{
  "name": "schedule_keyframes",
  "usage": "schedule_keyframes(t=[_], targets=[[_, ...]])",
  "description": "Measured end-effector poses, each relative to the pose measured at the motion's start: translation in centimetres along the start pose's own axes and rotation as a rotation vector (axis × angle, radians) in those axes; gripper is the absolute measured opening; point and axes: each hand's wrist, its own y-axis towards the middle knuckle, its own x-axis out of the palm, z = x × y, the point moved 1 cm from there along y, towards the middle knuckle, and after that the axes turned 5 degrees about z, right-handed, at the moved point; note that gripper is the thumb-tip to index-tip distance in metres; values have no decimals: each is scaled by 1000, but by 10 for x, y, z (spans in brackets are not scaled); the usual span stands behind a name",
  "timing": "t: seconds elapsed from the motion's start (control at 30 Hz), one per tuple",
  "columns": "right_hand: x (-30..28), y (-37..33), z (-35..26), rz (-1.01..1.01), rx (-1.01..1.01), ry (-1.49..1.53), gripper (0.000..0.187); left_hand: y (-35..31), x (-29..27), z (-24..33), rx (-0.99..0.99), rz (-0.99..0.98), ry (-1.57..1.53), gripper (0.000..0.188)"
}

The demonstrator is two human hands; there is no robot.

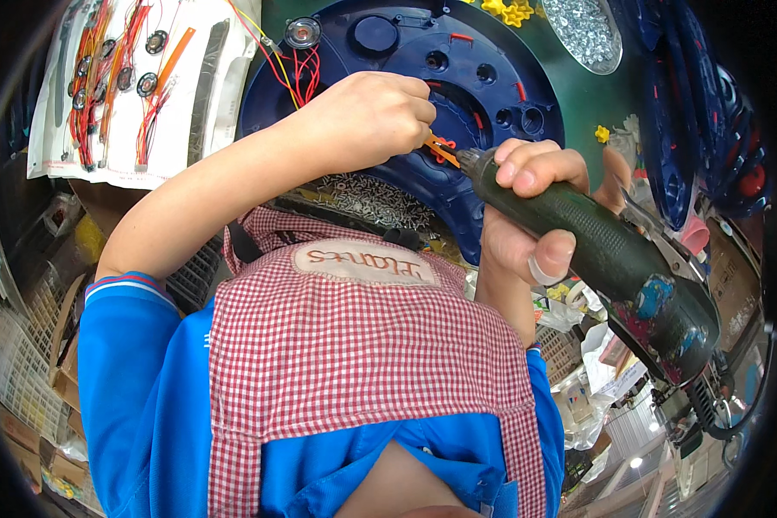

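Observation:
My left hand (375, 116) is closed, its fingertips pinched at one end of a small orange strip (440, 154) above a round dark-blue plastic housing (527, 73). My right hand (540, 168) wraps round a thick dark-green power screwdriver (578, 224), held slanting with its tip toward the left. That tip meets or nearly meets the orange strip; whether they touch I cannot tell. Beyond my left wrist, a round speaker (303, 33) with red and yellow wires rests by the housing's edge. My left hand covers part of the housing.
At the left, a white bag (47, 160) carries several wired speakers (147, 84). Loose screws (371, 200) lie between my apron and the housing. A clear dish of screws (583, 34) stands far right, near yellow star-shaped pieces (514, 12). More blue housings (669, 129) are stacked at the right.

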Motion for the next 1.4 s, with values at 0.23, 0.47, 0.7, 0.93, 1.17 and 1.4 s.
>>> schedule_keyframes(t=[0.23,0.47,0.7,0.93,1.17,1.4], targets=[[3,2,8,-52,104,46,83,-2,1,-1,-5,16,-15,14],[0,11,5,-128,67,148,100,-3,-1,5,-32,67,3,12],[-11,4,-19,-85,-57,280,93,-1,-1,33,-140,195,-125,15],[-16,-13,-29,-22,-56,226,85,-3,8,51,-187,297,-143,22],[-30,-13,-17,3,-86,-60,85,-37,-5,78,-38,-160,165,8],[-22,-13,-12,73,-53,-56,96,-53,18,78,-49,-405,175,9]])
